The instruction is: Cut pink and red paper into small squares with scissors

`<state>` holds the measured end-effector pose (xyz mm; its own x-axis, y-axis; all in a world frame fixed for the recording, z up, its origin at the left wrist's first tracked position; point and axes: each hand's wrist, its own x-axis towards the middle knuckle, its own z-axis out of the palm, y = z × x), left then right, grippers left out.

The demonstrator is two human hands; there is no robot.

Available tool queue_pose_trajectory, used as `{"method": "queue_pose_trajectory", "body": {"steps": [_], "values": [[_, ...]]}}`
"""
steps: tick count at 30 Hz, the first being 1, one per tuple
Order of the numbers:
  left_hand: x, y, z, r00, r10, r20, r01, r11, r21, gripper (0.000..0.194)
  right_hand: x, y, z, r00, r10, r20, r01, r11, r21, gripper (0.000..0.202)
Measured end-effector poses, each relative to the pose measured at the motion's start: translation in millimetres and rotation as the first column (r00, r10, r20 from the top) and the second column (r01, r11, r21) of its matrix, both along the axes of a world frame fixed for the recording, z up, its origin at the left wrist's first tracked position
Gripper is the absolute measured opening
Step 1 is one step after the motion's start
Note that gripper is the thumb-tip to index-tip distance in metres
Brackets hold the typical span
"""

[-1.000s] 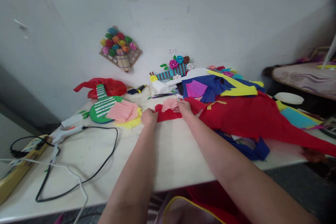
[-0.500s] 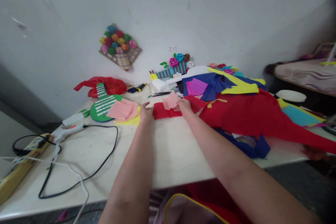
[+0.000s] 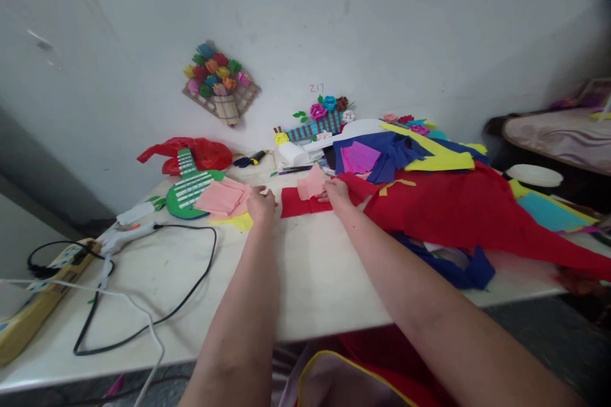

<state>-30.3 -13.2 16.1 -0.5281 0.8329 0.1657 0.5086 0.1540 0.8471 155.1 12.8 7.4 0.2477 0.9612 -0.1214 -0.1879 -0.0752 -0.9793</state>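
On the table in the head view, my right hand pinches a small light-pink piece of crepe paper at its right edge. The pink piece lies over a folded red strip, and my right fingers rest on that too. My left hand is to the left of the strip, apart from it, with fingers spread and nothing visible in them. Its fingertips are at the right edge of a stack of pink paper sheets. Yellow paper shows under the stack, which partly covers a green paddle-shaped board with white stripes.
A glue gun with a looped black cord and a yellow power strip are at the left. Red fabric-like paper and blue paper heap up at the right. Pliers and a white roll lie at the back.
My left hand has moved left, off the end of the red strip, to the pink stack. My right hand stays on the small pink piece. The view has shifted slightly.
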Motion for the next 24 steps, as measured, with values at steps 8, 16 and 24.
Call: {"method": "queue_pose_trajectory", "body": {"steps": [8,16,24], "values": [[22,-8,4.5,0.793,-0.096,-0.601,-0.031,0.98,-0.196,0.033,-1,-5,3.3,0.999,-0.036,-0.022,0.036,0.999,0.017,0.018],[24,-5,6.4,0.867,-0.131,-0.481,-0.001,0.964,-0.264,0.018,-1,-6,5.1,0.996,-0.019,-0.091,0.023,0.999,0.036,0.016],[25,-2,-0.9,0.964,-0.142,-0.223,0.124,0.988,-0.092,0.034,1,-7,10.6,0.985,-0.046,-0.168,0.057,0.997,0.06,0.018]]}}
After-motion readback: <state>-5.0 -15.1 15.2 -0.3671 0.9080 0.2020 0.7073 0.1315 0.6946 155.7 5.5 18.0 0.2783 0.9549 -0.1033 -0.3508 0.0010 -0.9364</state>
